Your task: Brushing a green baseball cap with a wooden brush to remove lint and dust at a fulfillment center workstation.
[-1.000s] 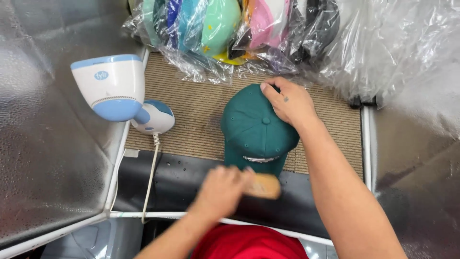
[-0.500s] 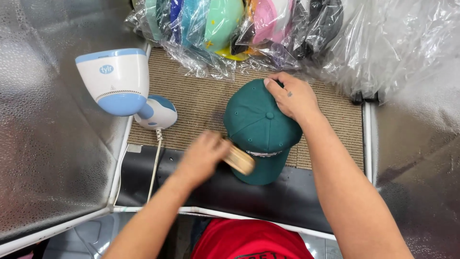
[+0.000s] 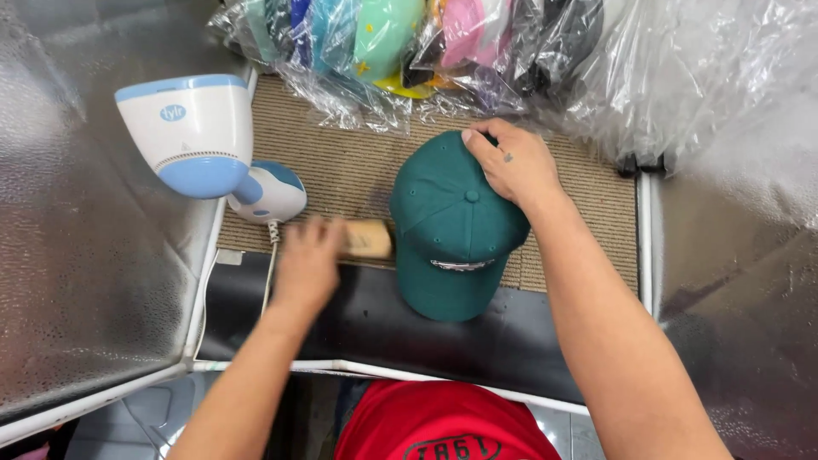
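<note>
- Left hand (image 3: 308, 262) — blurred, fingers curled round a light wooden block-shaped tool (image 3: 366, 239); the tool's free end sits just beside the left edge of the cap. How tightly the fingers close cannot be told through the blur.
- Right hand (image 3: 509, 163) — spread palm-down on the back of the cap's crown, fingers bent over its far rim, thumb toward the top button; pressing on the cap rather than lifting it.
- Green cap (image 3: 456, 223) — baseball style, lying crown-up in the middle of the counter, peak pointing toward the person and reaching over the black strip; a small pale emblem on the front panel.
- Black strip (image 3: 358, 319) — dark surface along the near edge of the counter, under the peak and the left wrist.
- Woven tan mat (image 3: 341, 166) — covers the counter beyond the strip; the cap's crown rests on it.
- White and blue handheld appliance (image 3: 200, 140) — at the mat's left edge, well apart from the cap, its cord (image 3: 270, 264) trailing toward the near edge.
- Bagged caps (image 3: 400, 43) — a row in clear plastic at the far edge, several colours, just beyond the right hand.
</note>
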